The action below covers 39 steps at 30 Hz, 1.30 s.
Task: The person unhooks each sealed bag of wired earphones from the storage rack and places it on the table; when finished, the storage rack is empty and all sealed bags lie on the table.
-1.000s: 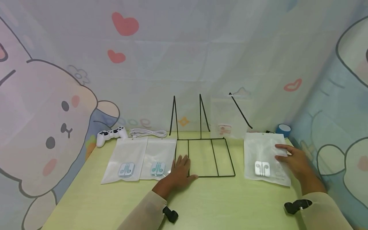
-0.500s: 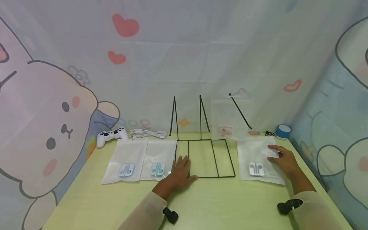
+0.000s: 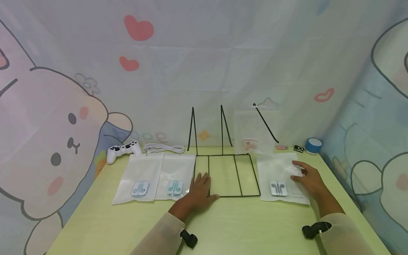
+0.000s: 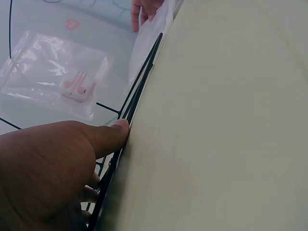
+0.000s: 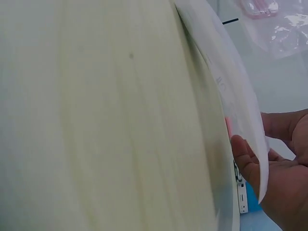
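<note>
My left hand rests with fingers spread on the left part of a black wire display rack. Its thumb lies along the rack's front wire in the left wrist view. With my right hand I pinch the right edge of a white zip bag, thumb above and a finger underneath. Boxed earphones with grey markings show through that bag. In the right wrist view the bag bows up off the table. A clear bag with pink earphones hangs on the rack's right hook.
Two white bags with blue earphones lie left of the rack. Behind them are a white game controller and a coiled white cable. A blue-lidded jar, a small black item and a pink piece sit back right.
My right hand has moved left with the white bag, bringing it beside the rack. The small items behind it have come into sight. My left hand has stayed still.
</note>
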Available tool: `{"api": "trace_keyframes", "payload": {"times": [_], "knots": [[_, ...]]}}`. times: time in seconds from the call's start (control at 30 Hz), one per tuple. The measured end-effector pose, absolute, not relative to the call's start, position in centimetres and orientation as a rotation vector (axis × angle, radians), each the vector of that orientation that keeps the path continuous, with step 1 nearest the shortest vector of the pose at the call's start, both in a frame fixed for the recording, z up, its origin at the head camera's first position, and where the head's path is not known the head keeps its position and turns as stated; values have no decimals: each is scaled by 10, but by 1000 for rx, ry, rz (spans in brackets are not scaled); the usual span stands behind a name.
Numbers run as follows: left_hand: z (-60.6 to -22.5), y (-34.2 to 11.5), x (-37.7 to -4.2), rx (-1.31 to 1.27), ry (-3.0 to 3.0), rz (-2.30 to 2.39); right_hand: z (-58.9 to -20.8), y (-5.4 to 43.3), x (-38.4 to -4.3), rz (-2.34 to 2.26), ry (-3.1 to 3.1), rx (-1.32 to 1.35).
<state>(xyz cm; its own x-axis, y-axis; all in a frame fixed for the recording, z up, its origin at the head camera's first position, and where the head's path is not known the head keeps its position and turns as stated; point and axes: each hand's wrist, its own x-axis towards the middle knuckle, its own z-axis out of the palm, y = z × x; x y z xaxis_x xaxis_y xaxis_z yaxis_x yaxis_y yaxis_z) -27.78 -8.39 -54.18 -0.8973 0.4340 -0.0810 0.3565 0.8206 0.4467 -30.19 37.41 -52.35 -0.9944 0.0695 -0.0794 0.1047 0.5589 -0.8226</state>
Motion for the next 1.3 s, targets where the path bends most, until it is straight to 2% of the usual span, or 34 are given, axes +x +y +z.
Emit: {"api": "trace_keyframes", "payload": {"times": [0.57, 1.3], "knots": [[-541, -85, -279, 624, 2825, 634, -514, 380, -302, -1561, 2720, 61], [-543, -85, -279, 623, 2826, 643, -475, 358, -321, -1720, 2729, -507]]}}
